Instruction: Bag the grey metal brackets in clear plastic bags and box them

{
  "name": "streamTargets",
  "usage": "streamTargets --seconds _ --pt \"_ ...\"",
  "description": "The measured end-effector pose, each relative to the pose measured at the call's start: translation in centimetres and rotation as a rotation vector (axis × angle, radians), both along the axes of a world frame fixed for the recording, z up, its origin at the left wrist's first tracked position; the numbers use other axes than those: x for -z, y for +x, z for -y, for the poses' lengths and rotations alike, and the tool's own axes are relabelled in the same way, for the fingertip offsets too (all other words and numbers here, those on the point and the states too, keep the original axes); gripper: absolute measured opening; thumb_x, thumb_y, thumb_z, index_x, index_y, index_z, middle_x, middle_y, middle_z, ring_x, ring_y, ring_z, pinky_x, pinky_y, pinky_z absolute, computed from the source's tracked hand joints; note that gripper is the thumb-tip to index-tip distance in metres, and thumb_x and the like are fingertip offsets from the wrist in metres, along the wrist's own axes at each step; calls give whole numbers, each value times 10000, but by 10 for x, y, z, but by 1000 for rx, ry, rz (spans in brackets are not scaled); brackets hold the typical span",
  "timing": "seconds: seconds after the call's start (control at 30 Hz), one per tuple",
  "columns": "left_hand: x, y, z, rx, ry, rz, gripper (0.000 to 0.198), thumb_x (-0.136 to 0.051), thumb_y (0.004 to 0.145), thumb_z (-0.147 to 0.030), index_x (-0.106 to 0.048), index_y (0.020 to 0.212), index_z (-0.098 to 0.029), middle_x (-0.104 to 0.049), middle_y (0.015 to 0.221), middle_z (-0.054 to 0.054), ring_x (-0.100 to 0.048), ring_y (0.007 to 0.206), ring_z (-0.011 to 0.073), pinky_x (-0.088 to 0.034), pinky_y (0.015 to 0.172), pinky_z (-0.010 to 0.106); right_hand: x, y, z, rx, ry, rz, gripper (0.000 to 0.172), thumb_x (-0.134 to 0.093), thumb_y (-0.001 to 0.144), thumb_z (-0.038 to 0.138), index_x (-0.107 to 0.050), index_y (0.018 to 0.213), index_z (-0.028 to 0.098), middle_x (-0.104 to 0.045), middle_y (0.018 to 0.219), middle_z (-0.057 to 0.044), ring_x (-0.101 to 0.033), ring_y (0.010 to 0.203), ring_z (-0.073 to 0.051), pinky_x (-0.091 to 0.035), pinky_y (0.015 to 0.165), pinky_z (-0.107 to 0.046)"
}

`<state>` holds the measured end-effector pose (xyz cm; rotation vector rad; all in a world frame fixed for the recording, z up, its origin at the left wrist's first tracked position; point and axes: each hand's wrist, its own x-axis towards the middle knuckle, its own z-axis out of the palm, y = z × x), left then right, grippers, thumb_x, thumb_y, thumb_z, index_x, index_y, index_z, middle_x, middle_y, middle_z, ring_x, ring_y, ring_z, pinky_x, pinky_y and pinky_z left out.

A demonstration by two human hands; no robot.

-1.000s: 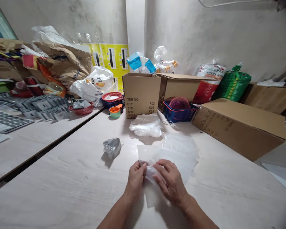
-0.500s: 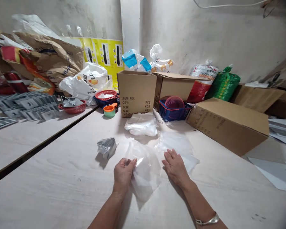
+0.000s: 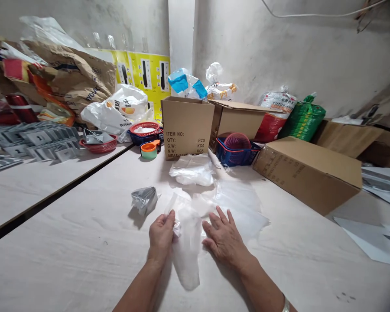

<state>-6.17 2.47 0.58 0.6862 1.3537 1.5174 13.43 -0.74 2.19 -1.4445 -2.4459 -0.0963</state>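
A clear plastic bag [image 3: 186,251] is pinched at its left edge between the thumb and fingers of my left hand [image 3: 161,236]. It hangs over the tabletop and looks narrow and curled. Just to its right, my right hand [image 3: 223,237] has its fingers spread, palm down, holding nothing. Beyond the right fingertips lie more flat clear bags [image 3: 242,208]. A grey piece wrapped in clear plastic [image 3: 144,200] rests left of the held bag. Farther back, a crumpled bundle of clear bags [image 3: 193,170] lies in front of an upright carton.
The open carton [image 3: 187,130] stands at the back, near a blue basket [image 3: 237,151] and a larger carton [image 3: 307,173] on the right. A tape roll in an orange holder [image 3: 149,150] is back left. Past a dark table gap [image 3: 61,190] stand several grey metal-looking pieces [image 3: 45,141].
The held bag has turned and narrowed, shifting slightly left with my left hand. My right hand has moved left off the flat bags, toward the held bag, with its fingers spreading.
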Motion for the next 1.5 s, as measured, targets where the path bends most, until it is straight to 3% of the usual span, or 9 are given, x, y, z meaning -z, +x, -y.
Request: streamTargets --seconds 0.2,0.37,0.5,0.63,0.73,0.87,1.0,1.1,1.5 --pt "-4 -2 -5 -89 -1 182 379 -759 510 -442 -503 564 -167 -463 438 -84 -418 399 61 -342 421 186 7 18 -10 251 48 49 352 -435 893 413 -518 1195 253 -518 1222 -111 -280 1277 -334 -151 1005 -589" --pt "-9 -1 -5 -23 18 290 347 -765 518 -408 -561 651 -161 -565 528 -46 -529 486 96 -413 473 203 19 27 -18 404 74 24 376 -396 909 399 -515 1211 210 -499 1248 -147 -338 1236 -349 -218 969 -592" --pt "-13 2 -2 45 7 350 279 -740 596 -361 -573 694 -159 -606 583 -21 -583 551 111 -457 519 205 21 29 -22 407 143 -76 406 -359 924 397 -510 1221 165 -494 1240 -171 -367 1215 -338 -258 969 -578" --pt "-16 6 1 128 -23 377 234 -691 678 -358 -569 724 -163 -633 623 -1 -618 583 131 -488 545 222 18 23 -19 261 209 -340 434 -354 923 411 -513 1205 122 -493 1218 -176 -365 1222 -295 -301 1001 -511" --pt "-17 6 2 210 5 438 236 -676 704 -369 -569 762 -167 -647 642 0 -631 596 139 -505 579 239 12 14 -11 90 119 -598 414 -379 915 407 -474 1240 167 -479 1244 -136 -389 1208 -245 -354 995 -437" --pt "-18 7 5 298 36 485 292 -679 699 -415 -572 784 -156 -663 633 10 -632 586 147 -509 601 256 6 -1 2 -64 -211 -964 471 -434 889 434 -405 1298 202 -500 1232 -103 -469 1136 -231 -398 953 -393" --pt "-22 10 10 364 12 433 339 -674 691 -453 -574 766 -139 -658 597 31 -596 503 135 -482 520 238 4 -15 6 -51 -560 -1275 561 -568 813 458 -405 1277 188 -585 926 -38 -567 839 -176 -468 747 -303" --pt "-22 11 13 442 -11 393 371 -657 698 -483 -580 785 -130 -649 600 44 -579 472 131 -455 463 227 4 -22 5 22 -716 -1472 635 -672 746 398 -367 1255 171 -524 693 47 -517 602 -109 -432 582 -240" --pt "-17 -1 11 639 12 165 313 -736 639 -323 -583 847 -145 -568 617 -16 -459 405 53 -277 355 151 9 -8 -11 144 -589 -1692 561 -716 709 339 -392 1137 176 -544 616 70 -525 532 -102 -445 538 -241"
